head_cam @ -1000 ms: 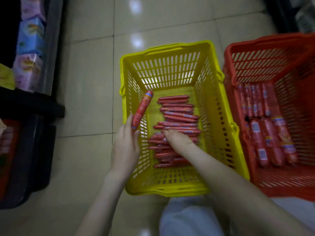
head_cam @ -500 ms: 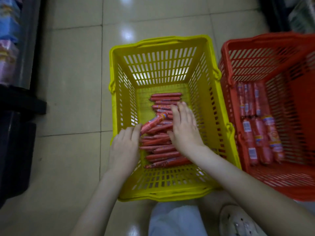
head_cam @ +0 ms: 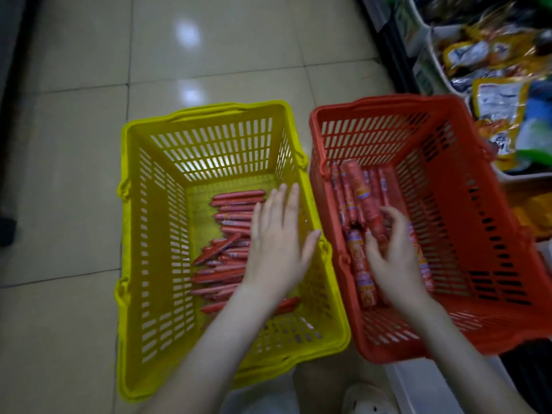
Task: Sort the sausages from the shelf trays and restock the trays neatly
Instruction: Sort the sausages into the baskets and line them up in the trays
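Foreground: a light shoe (head_cam: 369, 398) and a clothed knee at the lower edge, with two bare forearms reaching forward over two slotted baskets that stand side by side, touching, on a tiled floor (head_cam: 74, 144). Left hand (head_cam: 277, 243): fingers straight and loosely spread, holding nothing, palm down over the thin sausages (head_cam: 222, 261), which lie crosswise in a rough stack on the bottom of the yellow basket (head_cam: 131, 264); contact with them cannot be determined. Right hand (head_cam: 391, 255): fingers and thumb curled round one thick sausage (head_cam: 372, 213), tilted above the other thick sausages (head_cam: 343, 192), which lie lengthwise along the left wall of the red basket (head_cam: 418, 100). Background, upper right: white shelf trays (head_cam: 424, 64) holding yellow and orange packets (head_cam: 495, 106).
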`<state>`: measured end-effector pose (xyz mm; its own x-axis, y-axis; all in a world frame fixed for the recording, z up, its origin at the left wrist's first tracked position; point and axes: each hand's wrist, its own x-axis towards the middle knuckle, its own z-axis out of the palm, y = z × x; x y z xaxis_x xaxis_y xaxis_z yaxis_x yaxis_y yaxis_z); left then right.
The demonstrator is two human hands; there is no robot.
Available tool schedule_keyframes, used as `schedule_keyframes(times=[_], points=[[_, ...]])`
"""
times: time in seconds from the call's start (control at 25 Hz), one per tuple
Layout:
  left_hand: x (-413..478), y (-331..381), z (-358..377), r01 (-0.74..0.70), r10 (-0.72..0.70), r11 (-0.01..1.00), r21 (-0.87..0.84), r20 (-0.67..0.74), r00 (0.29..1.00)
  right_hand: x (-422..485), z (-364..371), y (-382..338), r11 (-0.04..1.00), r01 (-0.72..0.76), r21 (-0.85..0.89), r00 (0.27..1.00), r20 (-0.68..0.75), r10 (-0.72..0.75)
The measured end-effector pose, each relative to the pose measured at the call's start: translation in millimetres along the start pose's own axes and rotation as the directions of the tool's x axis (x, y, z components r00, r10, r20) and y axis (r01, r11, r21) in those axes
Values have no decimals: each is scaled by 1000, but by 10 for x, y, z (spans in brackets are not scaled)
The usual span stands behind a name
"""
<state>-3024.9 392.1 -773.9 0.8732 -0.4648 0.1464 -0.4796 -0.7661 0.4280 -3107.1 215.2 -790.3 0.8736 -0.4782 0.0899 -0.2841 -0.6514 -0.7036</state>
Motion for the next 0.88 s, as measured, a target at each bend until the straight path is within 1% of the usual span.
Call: schedule_keyframes(times=[0.04, 0.08, 0.16, 0.2, 0.28, 0.36, 0.4, 0.44, 0.48, 0.6, 0.68, 0.8, 0.88], points=[[74, 119, 126, -38, 37, 999, 29, 21, 999, 68, 49, 170, 997, -79, -20, 996, -35, 78], [133, 195, 251, -89, 87, 994, 61, 46, 995, 152, 135, 306, 987, -154, -38, 988, -33, 153], [197, 269, 480, -211, 199, 971, 116, 107, 974, 368, 375, 489, 968, -240, -75, 970, 32, 243], [211, 268, 559, -246, 229, 961, 131, 129, 965, 497, 532, 551, 967, -242, -82, 965, 87, 249], [245, 251, 642, -258, 237, 955, 143, 148, 960, 766, 853, 684, 970, -205, -128, 947, 226, 230], [262, 237, 657, -273, 250, 948, 165, 151, 957, 905, 1042, 746, 950, -128, -287, 884, 402, 240], [264, 231, 652, -275, 250, 947, 164, 157, 955, 906, 1052, 751, 925, -87, -370, 853, 452, 262], [264, 228, 643, -272, 245, 948, 168, 165, 955, 861, 996, 735, 906, -74, -416, 848, 452, 277], [265, 227, 636, -269, 236, 944, 190, 176, 956, 790, 876, 688, 898, -71, -435, 866, 421, 272], [235, 348, 470, -233, 182, 933, 275, 199, 963, 557, 286, 433, 910, -24, -415, 936, 310, 166], [221, 599, 159, -227, 175, 943, 242, 217, 960, 359, -284, 174, 921, 19, -389, 972, 225, 75], [141, 1170, -424, -312, 285, 938, 152, 179, 942, -61, -1169, -239, 924, 115, -364, 993, 72, -96], [-32, 1638, -924, -388, 379, 919, 70, 116, 918, -455, -1789, -584, 925, 122, -360, 990, -25, -140]])
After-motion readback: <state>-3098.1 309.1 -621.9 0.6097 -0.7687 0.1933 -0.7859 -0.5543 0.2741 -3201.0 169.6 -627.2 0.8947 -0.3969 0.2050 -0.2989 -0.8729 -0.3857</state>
